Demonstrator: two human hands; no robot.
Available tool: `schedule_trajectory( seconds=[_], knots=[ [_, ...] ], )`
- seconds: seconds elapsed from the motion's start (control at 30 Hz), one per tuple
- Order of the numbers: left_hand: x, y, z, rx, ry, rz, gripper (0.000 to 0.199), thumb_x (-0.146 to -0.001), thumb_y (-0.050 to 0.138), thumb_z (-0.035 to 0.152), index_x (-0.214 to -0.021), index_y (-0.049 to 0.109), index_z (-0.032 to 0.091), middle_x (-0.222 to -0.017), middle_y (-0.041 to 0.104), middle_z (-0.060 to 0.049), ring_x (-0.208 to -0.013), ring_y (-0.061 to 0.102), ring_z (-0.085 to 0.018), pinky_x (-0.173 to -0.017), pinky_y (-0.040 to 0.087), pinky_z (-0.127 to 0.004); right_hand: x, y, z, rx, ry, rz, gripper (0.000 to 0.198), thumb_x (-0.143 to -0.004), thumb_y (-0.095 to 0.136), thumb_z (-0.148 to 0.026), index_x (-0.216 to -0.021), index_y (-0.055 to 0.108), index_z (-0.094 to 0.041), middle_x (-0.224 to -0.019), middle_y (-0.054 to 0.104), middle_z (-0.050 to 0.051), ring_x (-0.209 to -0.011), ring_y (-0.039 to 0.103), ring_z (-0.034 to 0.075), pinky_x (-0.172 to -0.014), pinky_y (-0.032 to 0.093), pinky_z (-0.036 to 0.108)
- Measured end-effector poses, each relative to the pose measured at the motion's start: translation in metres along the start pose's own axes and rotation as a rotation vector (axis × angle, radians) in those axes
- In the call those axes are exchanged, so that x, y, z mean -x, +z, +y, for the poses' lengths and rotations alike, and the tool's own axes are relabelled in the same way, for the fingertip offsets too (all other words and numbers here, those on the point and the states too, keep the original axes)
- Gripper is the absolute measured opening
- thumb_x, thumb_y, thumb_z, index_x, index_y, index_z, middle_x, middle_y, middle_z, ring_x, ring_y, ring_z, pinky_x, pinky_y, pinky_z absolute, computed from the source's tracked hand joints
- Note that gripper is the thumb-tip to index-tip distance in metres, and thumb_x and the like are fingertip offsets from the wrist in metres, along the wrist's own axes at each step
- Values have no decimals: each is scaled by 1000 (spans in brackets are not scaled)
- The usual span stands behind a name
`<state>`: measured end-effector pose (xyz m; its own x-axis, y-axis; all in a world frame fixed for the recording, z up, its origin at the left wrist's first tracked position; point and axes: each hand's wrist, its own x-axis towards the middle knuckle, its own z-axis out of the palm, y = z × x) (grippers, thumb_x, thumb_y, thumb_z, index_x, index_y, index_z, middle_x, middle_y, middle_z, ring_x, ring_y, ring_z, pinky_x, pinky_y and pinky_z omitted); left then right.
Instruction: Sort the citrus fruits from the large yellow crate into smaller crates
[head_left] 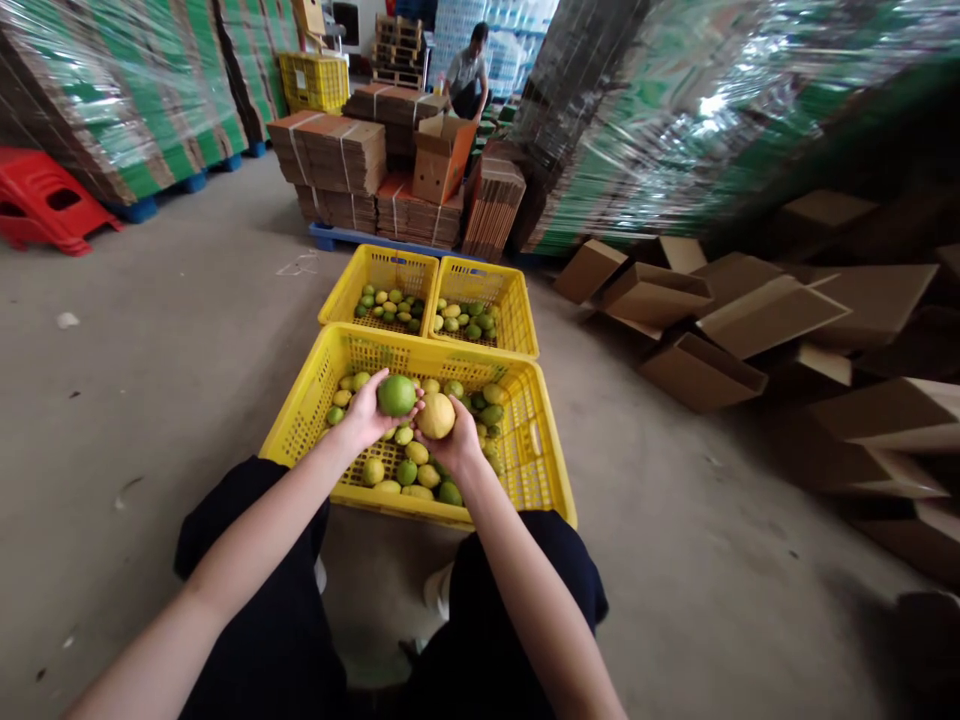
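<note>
Cupped in my left hand (365,415) is a green lemon (397,396), its upper side in plain sight. My right hand (459,447) has its fingers around a yellow lemon (436,416). Both hands are close together, side by side, above a large yellow plastic crate (300,400). Loose green and yellow lemons (417,453) lie on the floor of that crate, partly hidden under my hands and forearms.
Beyond it stand two smaller yellow crates, the left crate (339,285) and right crate (523,315), with lemons inside. Bundled flat cartons (330,155) sit on a blue pallet (326,238). Open cardboard boxes (694,370) lie right; a red stool (56,200) stands left. A person (469,75) crouches behind.
</note>
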<state>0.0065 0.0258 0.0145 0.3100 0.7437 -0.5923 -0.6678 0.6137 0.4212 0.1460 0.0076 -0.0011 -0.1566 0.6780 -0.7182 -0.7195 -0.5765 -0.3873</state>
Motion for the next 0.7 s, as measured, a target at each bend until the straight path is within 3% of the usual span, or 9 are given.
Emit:
schedule_trajectory(
  seconds=[0.13, 0.27, 0.37, 0.47, 0.57, 0.7],
  knots=[
    [3, 4, 1, -5, 26, 52, 32, -99, 48, 34, -103, 64, 6, -67, 69, -10, -53, 67, -17, -45, 57, -22, 1, -2, -1, 28, -39, -46, 31, -97, 46, -42, -89, 62, -17, -58, 68, 4, -44, 64, 18, -39, 51, 25],
    [2, 7, 1, 50, 125, 112, 15, -94, 59, 25, -98, 62, 11, -67, 67, -6, -54, 66, -14, -48, 57, -16, 6, 0, 1, 72, -187, -83, 17, -88, 63, -37, -87, 60, -21, -60, 68, -2, -42, 63, 16, -33, 45, 22],
    [1, 5, 0, 96, 164, 88, 13, -91, 57, 21, -100, 62, 12, -74, 69, -8, -65, 71, -17, -58, 61, -20, 7, 1, 2, 72, -259, -162, 11, -82, 66, -28, -89, 60, -22, -67, 70, -3, -49, 67, 17, -37, 49, 24],
    [1, 3, -1, 69, 199, 0, 19, -86, 54, 16, -102, 64, 12, -78, 70, -8, -74, 72, -20, -68, 64, -29, 4, -2, 1, 117, -304, -220, 18, -78, 67, -29, -92, 62, -21, -72, 71, -1, -54, 67, 18, -38, 48, 24],
    [2, -1, -2, -59, 249, -133, 27, -75, 59, 9, -100, 67, 12, -81, 70, -7, -81, 72, -21, -75, 61, -30, 2, -7, -2, 237, -500, -253, 35, -67, 76, -29, -99, 64, -21, -79, 72, -1, -63, 67, 18, -46, 52, 24],
    [7, -6, -4, -272, 458, -207, 42, -61, 72, -3, -99, 70, 16, -96, 71, -4, -98, 69, -19, -86, 53, -22, 10, -14, -6, 544, -906, -203, 54, -52, 84, -12, -103, 69, -24, -98, 71, -1, -93, 64, 19, -85, 55, 28]
  ],
)
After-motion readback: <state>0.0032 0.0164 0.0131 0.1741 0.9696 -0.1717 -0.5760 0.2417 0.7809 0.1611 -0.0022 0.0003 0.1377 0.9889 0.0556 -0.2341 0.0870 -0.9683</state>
